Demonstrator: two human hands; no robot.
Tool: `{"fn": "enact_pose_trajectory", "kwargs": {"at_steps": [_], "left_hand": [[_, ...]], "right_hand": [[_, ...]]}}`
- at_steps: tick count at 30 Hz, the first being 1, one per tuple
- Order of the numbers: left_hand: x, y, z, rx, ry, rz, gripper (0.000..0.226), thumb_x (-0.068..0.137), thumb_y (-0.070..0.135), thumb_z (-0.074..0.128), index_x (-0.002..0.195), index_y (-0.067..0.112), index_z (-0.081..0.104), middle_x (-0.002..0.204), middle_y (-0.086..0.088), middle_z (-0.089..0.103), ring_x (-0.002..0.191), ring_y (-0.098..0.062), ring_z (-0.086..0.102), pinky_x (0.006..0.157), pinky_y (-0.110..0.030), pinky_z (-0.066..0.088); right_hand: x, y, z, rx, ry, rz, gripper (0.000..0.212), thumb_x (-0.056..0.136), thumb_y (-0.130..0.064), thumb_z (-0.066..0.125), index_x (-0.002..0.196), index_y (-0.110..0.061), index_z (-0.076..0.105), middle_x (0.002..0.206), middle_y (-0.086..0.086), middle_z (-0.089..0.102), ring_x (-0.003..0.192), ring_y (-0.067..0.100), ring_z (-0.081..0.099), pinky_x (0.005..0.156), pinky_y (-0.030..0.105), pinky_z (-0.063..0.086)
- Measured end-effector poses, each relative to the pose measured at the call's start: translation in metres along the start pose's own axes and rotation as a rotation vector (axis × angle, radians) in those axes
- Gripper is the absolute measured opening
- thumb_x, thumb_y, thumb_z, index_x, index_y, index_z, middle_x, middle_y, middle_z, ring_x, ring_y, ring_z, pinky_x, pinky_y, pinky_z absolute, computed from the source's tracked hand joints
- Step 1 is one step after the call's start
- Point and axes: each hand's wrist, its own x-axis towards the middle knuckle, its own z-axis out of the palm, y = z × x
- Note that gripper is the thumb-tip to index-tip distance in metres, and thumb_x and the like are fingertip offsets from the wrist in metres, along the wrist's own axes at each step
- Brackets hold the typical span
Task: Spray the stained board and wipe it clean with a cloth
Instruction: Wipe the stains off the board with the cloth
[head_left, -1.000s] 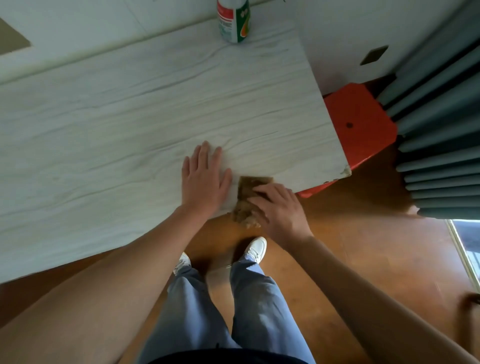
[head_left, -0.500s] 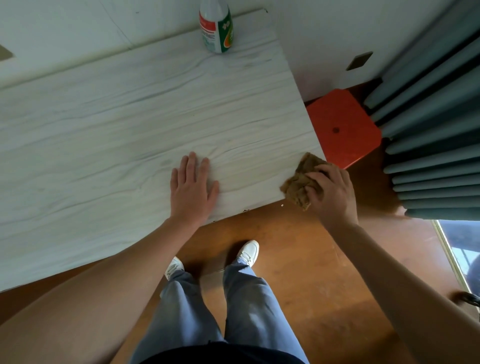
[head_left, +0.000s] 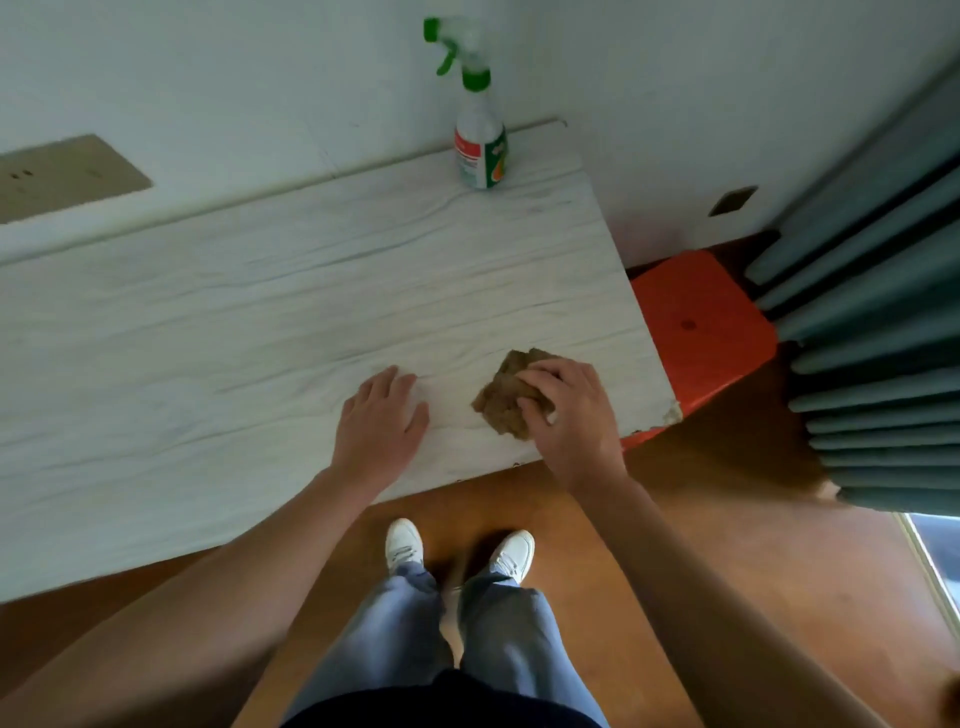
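Observation:
A pale wood-grain board (head_left: 249, 322) fills the left and middle of the view. My right hand (head_left: 569, 410) grips a crumpled brown cloth (head_left: 506, 397) and presses it on the board near its right front corner. My left hand (head_left: 382, 418) lies flat on the board, fingers spread, just left of the cloth. A spray bottle (head_left: 479, 140) with a green trigger and a red, white and green label stands upright at the board's far right corner, against the wall.
An orange stool (head_left: 701, 332) stands under the board's right edge. Grey-green curtains (head_left: 878, 322) hang on the right. A white wall with a beige socket plate (head_left: 62, 176) runs behind the board. My legs and white shoes stand on the brown floor (head_left: 727, 597).
My right hand carried the cloth from the front edge out to the right corner, then back inward onto the board. The view tilted up, showing the whole spray bottle. The left hand stayed put.

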Motion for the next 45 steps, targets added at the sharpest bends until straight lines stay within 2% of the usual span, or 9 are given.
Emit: {"fn": "enact_pose_trajectory", "kwargs": {"at_steps": [3,8,15,25,28,32,36,40,45], "left_hand": [[-0.019,-0.029,-0.012,-0.037,0.044,-0.082,0.052,0.107,0.042,0.039,0.153,0.018,0.043,0.163,-0.006,0.038,0.151,-0.027,0.033,0.121,-0.045,0.031],[-0.052,-0.088,-0.021,-0.068,0.034,-0.178,0.051,0.107,0.041,0.041,0.152,0.017,0.045,0.160,-0.007,0.042,0.147,-0.029,0.039,0.118,-0.045,0.034],[-0.074,-0.129,-0.017,-0.132,0.018,-0.132,0.046,0.108,0.038,0.043,0.148,0.016,0.050,0.152,-0.005,0.053,0.138,-0.026,0.050,0.112,-0.041,0.041],[-0.079,-0.142,-0.011,-0.078,-0.065,-0.038,0.060,0.103,0.051,0.025,0.146,0.017,0.049,0.154,-0.004,0.049,0.139,-0.026,0.049,0.110,-0.041,0.045],[-0.079,-0.144,-0.006,-0.074,-0.075,-0.024,0.046,0.107,0.041,0.040,0.145,0.017,0.049,0.158,-0.005,0.043,0.144,-0.026,0.043,0.112,-0.040,0.042],[-0.081,-0.140,-0.001,-0.063,-0.109,-0.043,0.043,0.107,0.040,0.041,0.145,0.020,0.046,0.164,-0.005,0.032,0.151,-0.025,0.032,0.115,-0.040,0.039],[-0.082,-0.131,0.001,-0.050,-0.114,-0.099,0.046,0.106,0.039,0.043,0.148,0.018,0.044,0.168,-0.009,0.027,0.154,-0.029,0.026,0.115,-0.043,0.039],[-0.084,-0.118,0.004,-0.033,-0.125,-0.188,0.052,0.106,0.042,0.041,0.152,0.019,0.036,0.171,-0.009,0.019,0.158,-0.028,0.020,0.119,-0.045,0.038],[-0.085,-0.098,0.007,-0.094,-0.099,-0.323,0.055,0.107,0.044,0.038,0.156,0.020,0.034,0.172,-0.009,0.017,0.159,-0.029,0.018,0.123,-0.048,0.031]], "right_hand": [[0.005,-0.035,0.032,-0.007,-0.151,-0.118,0.029,0.093,-0.023,0.063,0.121,-0.019,0.069,0.125,-0.003,0.060,0.118,0.018,0.049,0.101,0.031,0.044],[-0.011,-0.056,0.075,-0.025,-0.507,0.002,0.043,0.098,-0.031,0.054,0.141,-0.024,0.055,0.147,-0.004,0.046,0.137,0.016,0.035,0.117,0.039,0.035],[-0.011,-0.072,0.079,0.012,-0.322,0.249,0.050,0.100,-0.030,0.052,0.149,-0.020,0.044,0.147,0.001,0.048,0.137,0.020,0.041,0.113,0.036,0.033],[0.032,-0.081,0.091,-0.050,-0.346,0.506,0.055,0.092,-0.028,0.064,0.143,-0.020,0.045,0.137,0.005,0.046,0.117,0.026,0.055,0.096,0.039,0.050],[0.041,-0.080,0.092,-0.101,-0.364,0.482,0.031,0.089,-0.027,0.068,0.118,-0.023,0.058,0.121,0.001,0.050,0.102,0.022,0.059,0.081,0.034,0.050],[0.046,-0.077,0.090,-0.120,-0.344,0.434,0.014,0.088,-0.024,0.069,0.098,-0.023,0.060,0.106,-0.002,0.053,0.091,0.017,0.057,0.071,0.029,0.044],[0.045,-0.071,0.086,-0.106,-0.401,0.406,0.019,0.089,-0.024,0.066,0.104,-0.023,0.055,0.096,-0.003,0.063,0.086,0.019,0.061,0.070,0.032,0.047],[0.043,-0.058,0.077,-0.074,-0.493,0.340,0.032,0.090,-0.025,0.066,0.121,-0.020,0.059,0.108,-0.002,0.066,0.099,0.021,0.062,0.082,0.032,0.049],[0.033,-0.038,0.063,0.027,-0.569,0.235,0.026,0.090,-0.021,0.067,0.115,-0.017,0.063,0.108,-0.001,0.067,0.092,0.015,0.059,0.079,0.028,0.044]]}}
